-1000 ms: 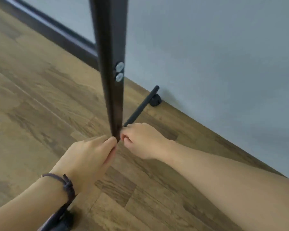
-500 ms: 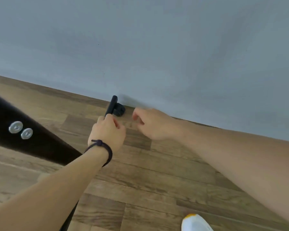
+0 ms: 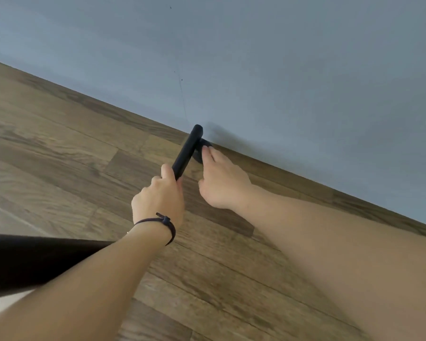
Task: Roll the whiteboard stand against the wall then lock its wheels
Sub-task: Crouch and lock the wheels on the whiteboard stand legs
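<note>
The whiteboard stand's black foot bar runs along the wood floor, and its far end touches the grey wall. A black caster wheel sits under that end, mostly hidden by the bar and my fingers. My left hand, with a dark cord on its wrist, is closed around the bar a little back from the wheel. My right hand lies flat with fingers extended, fingertips resting on the wheel. The stand's black upright post crosses the lower left, partly behind my left forearm.
Wood plank floor spreads to the left and below. The wall meets the floor along a diagonal line from upper left to lower right. A pale patch shows at the lower left edge.
My view has swung closer to the wheel. My left hand slid further up the foot bar and my right hand reached forward from the floor onto the wheel by the wall.
</note>
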